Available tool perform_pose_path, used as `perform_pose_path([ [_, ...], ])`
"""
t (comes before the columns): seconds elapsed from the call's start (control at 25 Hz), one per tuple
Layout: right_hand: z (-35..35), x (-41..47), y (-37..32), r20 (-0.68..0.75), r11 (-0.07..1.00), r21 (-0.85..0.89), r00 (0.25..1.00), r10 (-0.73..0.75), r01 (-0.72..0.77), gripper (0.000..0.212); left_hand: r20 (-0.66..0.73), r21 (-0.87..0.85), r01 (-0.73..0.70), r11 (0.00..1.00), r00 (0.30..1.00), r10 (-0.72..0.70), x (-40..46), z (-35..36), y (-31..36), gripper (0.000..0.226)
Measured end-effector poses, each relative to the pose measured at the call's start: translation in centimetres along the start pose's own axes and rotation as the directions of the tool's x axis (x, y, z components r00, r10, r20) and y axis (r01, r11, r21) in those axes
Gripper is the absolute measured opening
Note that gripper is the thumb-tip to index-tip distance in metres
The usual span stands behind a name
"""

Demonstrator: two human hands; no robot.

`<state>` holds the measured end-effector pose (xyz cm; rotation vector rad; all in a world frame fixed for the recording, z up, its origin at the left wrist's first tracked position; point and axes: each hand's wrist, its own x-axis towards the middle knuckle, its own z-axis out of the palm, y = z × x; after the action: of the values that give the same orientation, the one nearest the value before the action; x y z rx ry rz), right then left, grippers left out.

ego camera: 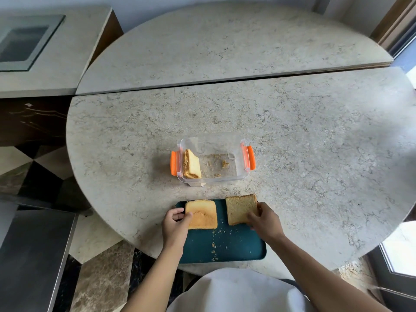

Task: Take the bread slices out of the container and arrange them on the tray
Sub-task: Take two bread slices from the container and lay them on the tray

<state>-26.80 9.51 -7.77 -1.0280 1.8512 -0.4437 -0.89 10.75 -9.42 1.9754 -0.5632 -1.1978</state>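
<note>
A dark teal tray (234, 246) lies at the table's near edge. On its far left corner a pale toasted bread slice (203, 213) lies flat, and my left hand (174, 226) pinches its left edge. My right hand (262, 221) grips the near right edge of a browner bread slice (239, 208) on the tray's far right corner. Behind the tray stands a clear plastic container (225, 140) with orange clips. Inside it, bread slices (191, 164) lean upright against the left wall, with crumbs on the floor.
Crumbs are scattered over the bare near part of the tray. The round stone table (315, 143) spreads wide around the container. A counter with a glass inset (24, 41) stands at the far left. My white-clad lap sits just below the tray.
</note>
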Motion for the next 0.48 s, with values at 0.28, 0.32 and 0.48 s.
perform_pose_path([
  [0.28,-1.8,0.1,0.3,0.010,0.904,-0.416,0.994,-0.106,0.100,0.045,0.084,0.344,-0.033,0.938,0.996,0.005,-0.2,-0.8,1.2,0.022],
  [0.32,-2.1,0.1,0.2,0.022,0.885,-0.455,0.995,-0.101,0.100,0.047,0.099,0.391,-0.043,0.919,0.995,0.004,-0.1,-1.0,1.3,0.023],
  [0.48,-2.6,-0.2,-0.4,0.034,0.820,-0.561,0.992,-0.119,0.117,0.037,0.116,0.437,-0.074,0.896,0.993,0.026,-0.3,-1.8,2.3,0.013],
])
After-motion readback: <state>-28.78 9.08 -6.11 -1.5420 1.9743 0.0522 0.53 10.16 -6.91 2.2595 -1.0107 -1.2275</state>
